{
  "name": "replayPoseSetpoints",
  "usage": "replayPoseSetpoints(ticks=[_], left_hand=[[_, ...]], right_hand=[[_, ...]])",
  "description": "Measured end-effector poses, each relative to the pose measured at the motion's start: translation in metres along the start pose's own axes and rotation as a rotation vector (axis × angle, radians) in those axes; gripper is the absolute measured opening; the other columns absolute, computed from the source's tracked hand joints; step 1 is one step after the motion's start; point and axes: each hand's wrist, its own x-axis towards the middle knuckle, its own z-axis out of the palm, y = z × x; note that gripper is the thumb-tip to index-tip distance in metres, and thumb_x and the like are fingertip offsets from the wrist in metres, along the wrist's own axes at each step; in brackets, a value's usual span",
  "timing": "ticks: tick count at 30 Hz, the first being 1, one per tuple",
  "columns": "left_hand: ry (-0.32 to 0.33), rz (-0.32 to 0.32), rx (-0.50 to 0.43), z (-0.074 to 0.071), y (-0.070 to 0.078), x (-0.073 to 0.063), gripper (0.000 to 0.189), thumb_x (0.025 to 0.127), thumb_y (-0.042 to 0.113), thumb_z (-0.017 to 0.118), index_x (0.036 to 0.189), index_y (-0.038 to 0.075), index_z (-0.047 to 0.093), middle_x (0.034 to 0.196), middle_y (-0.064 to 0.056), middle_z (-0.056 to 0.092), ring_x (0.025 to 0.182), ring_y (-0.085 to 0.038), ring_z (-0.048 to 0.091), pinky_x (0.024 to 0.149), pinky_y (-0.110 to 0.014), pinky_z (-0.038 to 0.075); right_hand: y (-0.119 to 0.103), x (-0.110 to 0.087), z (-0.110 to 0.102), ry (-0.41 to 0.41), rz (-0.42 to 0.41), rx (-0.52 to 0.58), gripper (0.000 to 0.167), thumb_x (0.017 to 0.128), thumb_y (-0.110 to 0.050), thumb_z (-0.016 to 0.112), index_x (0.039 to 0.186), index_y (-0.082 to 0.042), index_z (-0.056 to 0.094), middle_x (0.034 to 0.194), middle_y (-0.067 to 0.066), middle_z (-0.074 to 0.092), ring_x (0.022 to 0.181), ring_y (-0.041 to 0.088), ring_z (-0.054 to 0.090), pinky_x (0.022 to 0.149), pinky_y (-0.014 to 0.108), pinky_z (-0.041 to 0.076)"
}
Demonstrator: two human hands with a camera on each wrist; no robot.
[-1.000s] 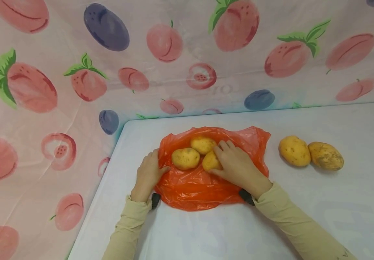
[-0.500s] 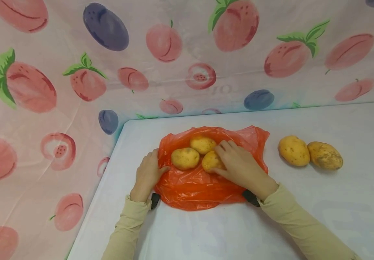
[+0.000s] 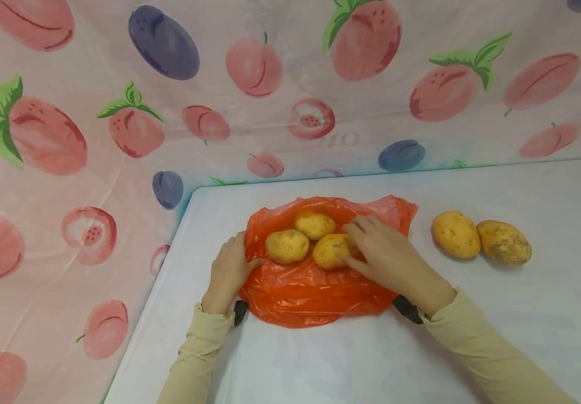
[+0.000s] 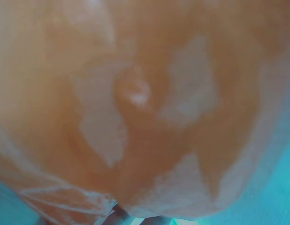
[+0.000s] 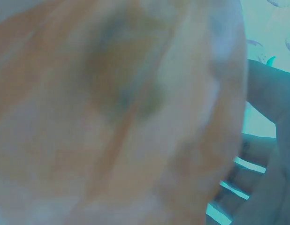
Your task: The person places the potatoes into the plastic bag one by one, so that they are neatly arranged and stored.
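Observation:
In the head view a red plastic bag [image 3: 290,306] lies spread on the table, its mouth open. Three potatoes are inside: a left one [image 3: 287,247], a back one [image 3: 314,225] and a right one [image 3: 332,252]. My left hand [image 3: 228,272] holds the bag's left edge, thumb over the rim. At the right potato's right end is my right hand [image 3: 386,252], its fingers spread and loosened around that end. Orange film of the bag [image 4: 149,140] fills most of the left wrist view. In the right wrist view the bag [image 5: 112,154] blurs beside my right hand's fingers [image 5: 257,150].
Two more potatoes lie on the table to the right of the bag, a smooth one [image 3: 456,234] and a dirt-marked one [image 3: 505,242], side by side. The white table [image 3: 321,365] meets a fruit-printed cloth [image 3: 270,134] at the back and left.
My right hand has slid right, off the right potato, and more of that potato shows. The potatoes in the bag stay put. My left hand keeps its place on the bag.

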Motion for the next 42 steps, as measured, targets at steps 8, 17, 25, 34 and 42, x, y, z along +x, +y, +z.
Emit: replayPoseSetpoints(ticks=[8, 17, 25, 34, 42], left_hand=[[-0.004, -0.002, -0.008, 0.000, 0.000, 0.000, 0.071, 0.085, 0.022, 0.079, 0.143, 0.003, 0.042, 0.132, -0.017, 0.057, 0.115, -0.034, 0.053, 0.098, -0.053, 0.050], [0.003, 0.015, 0.018, 0.000, -0.001, 0.001, 0.072, 0.085, 0.024, 0.080, 0.143, 0.002, 0.042, 0.130, -0.019, 0.058, 0.114, -0.036, 0.054, 0.096, -0.053, 0.051], [0.012, 0.017, 0.016, 0.000, -0.001, 0.001, 0.073, 0.084, 0.023, 0.081, 0.142, 0.001, 0.043, 0.128, -0.019, 0.059, 0.112, -0.036, 0.055, 0.094, -0.054, 0.052], [0.006, 0.018, 0.018, 0.000, -0.001, 0.001, 0.073, 0.084, 0.024, 0.080, 0.142, 0.001, 0.042, 0.128, -0.019, 0.058, 0.113, -0.036, 0.055, 0.095, -0.053, 0.052], [0.006, 0.012, 0.029, 0.000, -0.001, 0.000, 0.073, 0.084, 0.024, 0.080, 0.142, 0.002, 0.043, 0.127, -0.019, 0.058, 0.111, -0.036, 0.055, 0.093, -0.053, 0.052]], right_hand=[[0.010, -0.006, -0.008, -0.008, 0.025, -0.024, 0.055, 0.086, -0.031, 0.079, 0.126, 0.001, 0.058, 0.121, 0.017, 0.058, 0.113, 0.033, 0.056, 0.094, 0.049, 0.054], [0.021, -0.018, -0.016, 0.005, 0.038, -0.049, 0.056, 0.085, -0.030, 0.079, 0.126, 0.002, 0.058, 0.124, 0.019, 0.059, 0.116, 0.035, 0.056, 0.095, 0.051, 0.052], [0.034, -0.027, -0.021, 0.004, 0.028, -0.056, 0.056, 0.085, -0.028, 0.079, 0.127, 0.002, 0.057, 0.119, 0.018, 0.058, 0.111, 0.034, 0.056, 0.091, 0.051, 0.054], [0.045, -0.034, -0.027, 0.013, 0.033, -0.083, 0.058, 0.085, -0.027, 0.079, 0.127, 0.006, 0.057, 0.123, 0.024, 0.059, 0.116, 0.039, 0.054, 0.094, 0.055, 0.052], [0.054, -0.041, -0.030, 0.035, 0.047, -0.076, 0.053, 0.085, -0.024, 0.078, 0.124, 0.006, 0.059, 0.122, 0.024, 0.059, 0.113, 0.039, 0.055, 0.092, 0.054, 0.053]])
